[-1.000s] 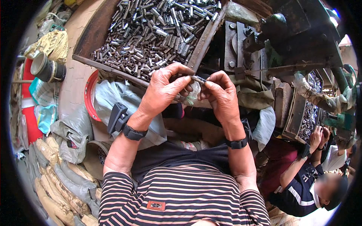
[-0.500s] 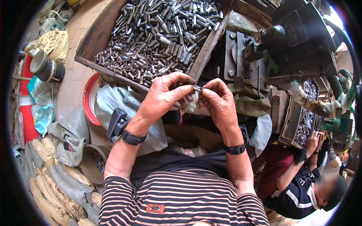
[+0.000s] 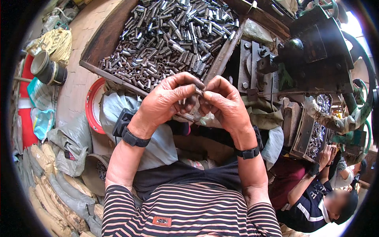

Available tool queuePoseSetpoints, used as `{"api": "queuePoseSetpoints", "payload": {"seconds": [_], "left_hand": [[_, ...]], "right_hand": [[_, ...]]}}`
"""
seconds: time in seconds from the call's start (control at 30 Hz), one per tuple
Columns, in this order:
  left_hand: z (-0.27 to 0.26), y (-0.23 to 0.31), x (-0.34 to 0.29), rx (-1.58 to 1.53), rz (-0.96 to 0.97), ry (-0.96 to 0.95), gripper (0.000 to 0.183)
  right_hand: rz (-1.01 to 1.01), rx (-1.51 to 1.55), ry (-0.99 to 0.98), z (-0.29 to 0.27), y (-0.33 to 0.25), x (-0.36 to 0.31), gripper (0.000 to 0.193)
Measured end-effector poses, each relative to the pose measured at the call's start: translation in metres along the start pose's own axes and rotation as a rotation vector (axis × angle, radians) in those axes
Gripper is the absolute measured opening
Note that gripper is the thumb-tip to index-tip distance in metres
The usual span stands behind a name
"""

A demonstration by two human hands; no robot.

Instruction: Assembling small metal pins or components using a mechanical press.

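Observation:
My left hand [image 3: 164,100] and my right hand [image 3: 223,104] meet in front of my chest, fingertips pressed together around a small metal tube [image 3: 198,91] that is mostly hidden by the fingers. Both wrists carry black bands. Just beyond the hands lies a wooden tray [image 3: 100,47] heaped with several short grey metal tubes [image 3: 173,35]. A few small tubes also show under my left palm.
A dark metal press machine [image 3: 312,51] stands at the right of the tray. A red ring [image 3: 91,104], grey sacks [image 3: 73,144] and a tin can [image 3: 47,69] lie at the left. Another person [image 3: 316,197] sits at the lower right, hands at a second box of tubes [image 3: 318,130].
Both hands stay joined on the small tube; the fingers shift slightly and the hands drift a little lower in view.

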State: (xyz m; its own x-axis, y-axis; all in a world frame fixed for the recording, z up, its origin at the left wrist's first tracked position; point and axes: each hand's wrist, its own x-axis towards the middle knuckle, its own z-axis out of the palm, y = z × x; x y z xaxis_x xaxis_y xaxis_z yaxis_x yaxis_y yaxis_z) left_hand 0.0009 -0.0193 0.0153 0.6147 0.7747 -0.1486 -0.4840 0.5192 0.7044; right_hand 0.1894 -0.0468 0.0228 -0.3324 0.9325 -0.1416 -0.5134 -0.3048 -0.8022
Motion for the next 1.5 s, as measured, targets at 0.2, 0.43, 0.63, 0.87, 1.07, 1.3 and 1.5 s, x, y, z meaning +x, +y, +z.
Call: {"api": "queuePoseSetpoints", "payload": {"seconds": [0.2, 0.43, 0.63, 0.87, 1.07, 1.3, 1.5], "left_hand": [[-0.032, 0.011, -0.002, 0.012, 0.150, 0.195, 0.016], [-0.046, 0.023, 0.004, -0.025, 0.116, 0.255, 0.022], [-0.047, 0.028, 0.019, 0.571, 0.015, 0.366, 0.018], [-0.033, 0.009, 0.048, 1.988, 0.265, 0.337, 0.015], [-0.027, 0.006, 0.050, 2.209, 0.188, 0.201, 0.016], [-0.028, 0.001, 0.048, 2.174, 0.146, 0.259, 0.017], [-0.034, 0.006, 0.041, 2.020, 0.258, 0.405, 0.017]], "right_hand": [[-0.405, -1.128, 0.181, -0.017, -0.026, 0.044, 0.013], [-0.614, -2.039, 0.099, -0.036, -0.020, 0.100, 0.010], [-0.552, -2.181, 0.051, -0.043, -0.013, 0.114, 0.012], [-0.804, -1.829, 0.175, -0.045, -0.023, 0.091, 0.018], [-0.453, -1.080, 0.174, -0.034, -0.031, 0.048, 0.016], [-0.261, -0.573, 0.225, -0.030, -0.012, 0.007, 0.016], [-0.220, -0.517, 0.272, -0.030, 0.001, -0.003, 0.015]]}}
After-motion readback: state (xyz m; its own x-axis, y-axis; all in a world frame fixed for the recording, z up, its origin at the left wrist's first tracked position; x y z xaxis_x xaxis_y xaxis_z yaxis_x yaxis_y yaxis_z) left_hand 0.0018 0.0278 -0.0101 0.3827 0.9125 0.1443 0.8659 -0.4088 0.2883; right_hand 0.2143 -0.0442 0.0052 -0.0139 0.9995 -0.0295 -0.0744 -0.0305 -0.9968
